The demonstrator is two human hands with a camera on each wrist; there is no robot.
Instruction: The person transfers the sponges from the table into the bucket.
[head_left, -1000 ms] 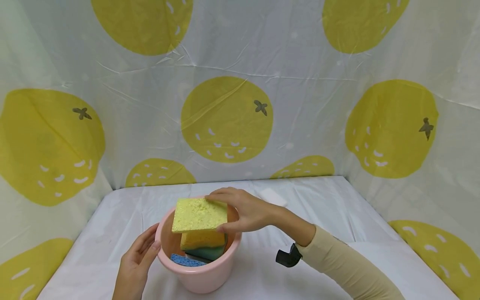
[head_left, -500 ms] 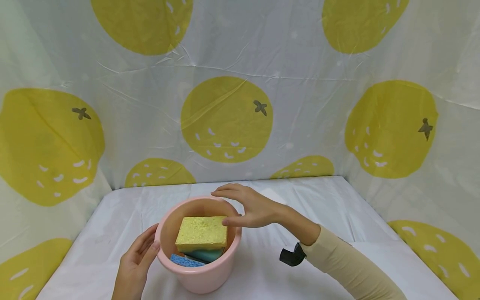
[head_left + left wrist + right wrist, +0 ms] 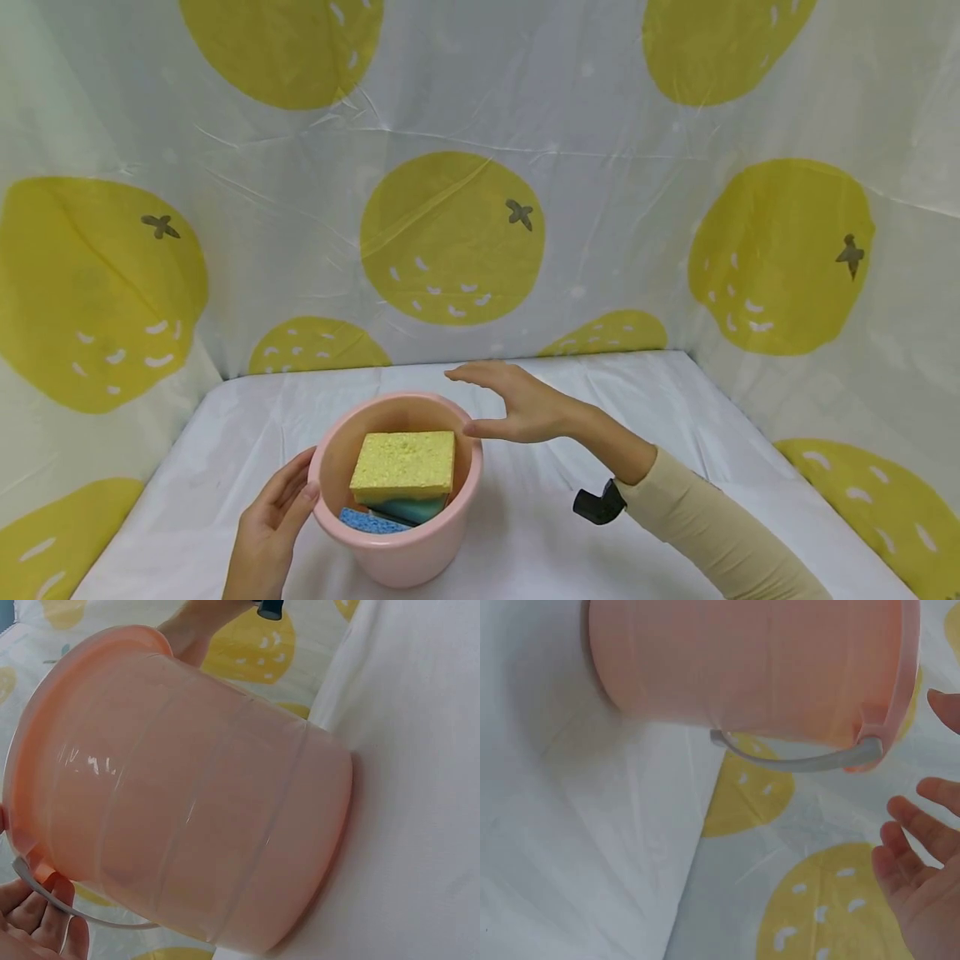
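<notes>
A pink bucket (image 3: 408, 562) stands upright on the white-covered surface. My left hand (image 3: 272, 521) holds its left rim, the thumb on the edge and the fingers along the outside. Inside the bucket, a yellow sponge (image 3: 405, 462) lies flat on top of a teal item (image 3: 412, 508), which is mostly covered. A speckled blue sponge (image 3: 370, 522) sits lower, towards the near wall. Right of the far rim, my right hand (image 3: 525, 407) hovers with thumb and fingers spread and nothing between them. The right wrist view shows this hand (image 3: 926, 877) apart from the bucket.
White cloth (image 3: 600, 550) covers the surface, and a curtain (image 3: 615, 225) printed with yellow fruit encloses the back and sides. The bucket's grey handle (image 3: 802, 761) hangs down its outer wall. A black device (image 3: 600, 504) is fixed at my right sleeve.
My right hand lowered the yellow sponge onto the stack in the bucket and let it go. It then moved away up and right. My left hand stayed at the rim.
</notes>
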